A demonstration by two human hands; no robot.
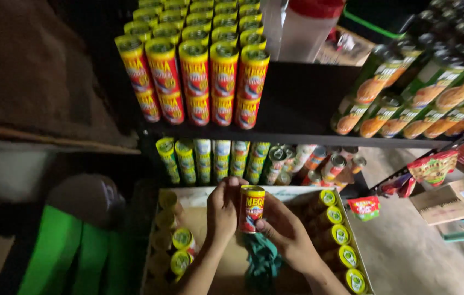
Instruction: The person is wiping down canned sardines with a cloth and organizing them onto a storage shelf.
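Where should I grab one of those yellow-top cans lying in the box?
Probably around its round side, coming from above. The cans lie in a row along the box wall with their curved sides upward, while their neighbours crowd the ends.

Your bare left hand [222, 210] curls its fingers shut, forearm rising from below; your right hand [285, 234] pinches closed just beside it, wrist angled inward.

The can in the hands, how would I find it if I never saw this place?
Start at the dark shelf stacked with cans, then drop to the open cardboard box below it. Above that box, both hands hold one red can with a yellow top, the only can lifted up.
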